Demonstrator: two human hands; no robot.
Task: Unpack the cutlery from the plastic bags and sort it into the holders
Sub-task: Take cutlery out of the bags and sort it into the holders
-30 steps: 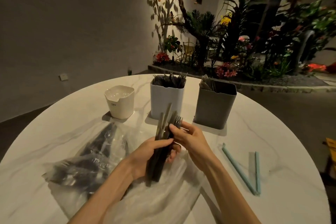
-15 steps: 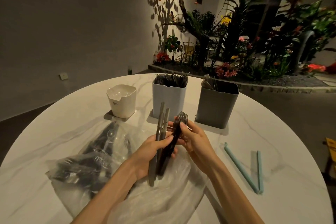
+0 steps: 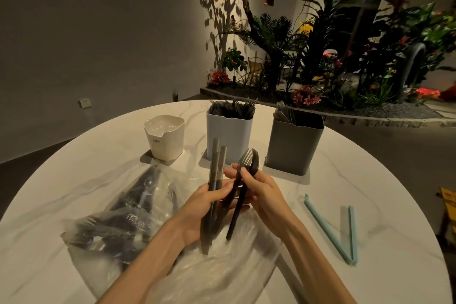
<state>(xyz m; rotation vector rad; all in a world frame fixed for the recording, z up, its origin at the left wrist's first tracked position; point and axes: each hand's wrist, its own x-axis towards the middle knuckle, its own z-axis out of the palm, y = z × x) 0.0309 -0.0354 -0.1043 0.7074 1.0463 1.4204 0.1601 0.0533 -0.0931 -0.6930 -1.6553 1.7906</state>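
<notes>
- Your right hand (image 3: 264, 192) has its fingers (image 3: 244, 173) pinched around a dark fork (image 3: 243, 180) and what looks like a spoon behind it. The heads point up and the handles hang down over the bag.
- Your left hand (image 3: 209, 207) has its fingers curled around a bunch of dark knives (image 3: 214, 180). They stand up out of your fist, and their low ends poke out under your palm.
- The two bunches touch where your hands meet. If you pull the fork away fast, it could catch a knife and drag it out of your left hand.
- Your right hand only holds the fork near its neck. The long handle could swing, slip and drop on the tabletop (image 3: 370, 180).
- The empty plastic bag (image 3: 222, 266) under your hands is slippery. A dropped piece could slide off it.
- The white holder (image 3: 229, 136) is already full of forks and spoons. If you push more in hard, they could jam or the holder could tip.
- The grey holder (image 3: 293, 143) stands just right of it with a few pale pieces in its far left corner. It is too dark to tell what they are.
- A small white cup (image 3: 165, 138) stands to the left. You cannot see anything in it.
- Another bag (image 3: 118, 219), still full of dark cutlery, lies on your left. The pieces inside are blurry, so you cannot count them.
- Two blue clip sticks (image 3: 330, 227) lie on your right, well apart from your hands.
- The room is dim, so the dark pieces in your hands are hard to tell apart.
</notes>
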